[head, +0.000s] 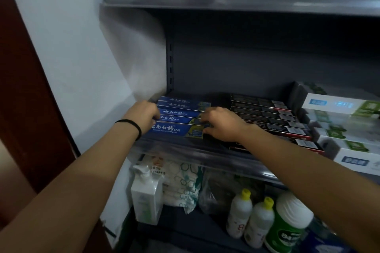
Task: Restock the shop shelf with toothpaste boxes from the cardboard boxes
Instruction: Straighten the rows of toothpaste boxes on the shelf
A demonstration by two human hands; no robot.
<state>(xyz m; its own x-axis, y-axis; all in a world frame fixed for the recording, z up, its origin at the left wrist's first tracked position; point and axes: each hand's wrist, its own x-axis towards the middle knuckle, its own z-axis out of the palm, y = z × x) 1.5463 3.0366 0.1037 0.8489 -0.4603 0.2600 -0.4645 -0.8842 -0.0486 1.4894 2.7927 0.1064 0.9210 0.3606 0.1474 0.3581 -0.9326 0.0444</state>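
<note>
Toothpaste row: long flat blue cardboard toothpaste boxes [181,118] with white lettering, laid on the grey metal shelf [205,155], spanning between the two hands.
Left hand [144,116]: fingers curled onto the left ends of the blue boxes, grasping there.
Right hand [221,123]: fingers curled onto the right ends, grasping likewise.
Long axis: runs hand to hand, parallel to the shelf's front lip; printed faces up and toward the person.
Neighbours: dark red-trimmed cartons [271,117] just beyond the right hand; white-and-green cartons [345,125] further out.
Step (judged): squaring the row.
Method (judged): press both ends evenly, keep ends flush, slide back together so none skews.
Risk (judged): uneven push fans the boxes.
</note>
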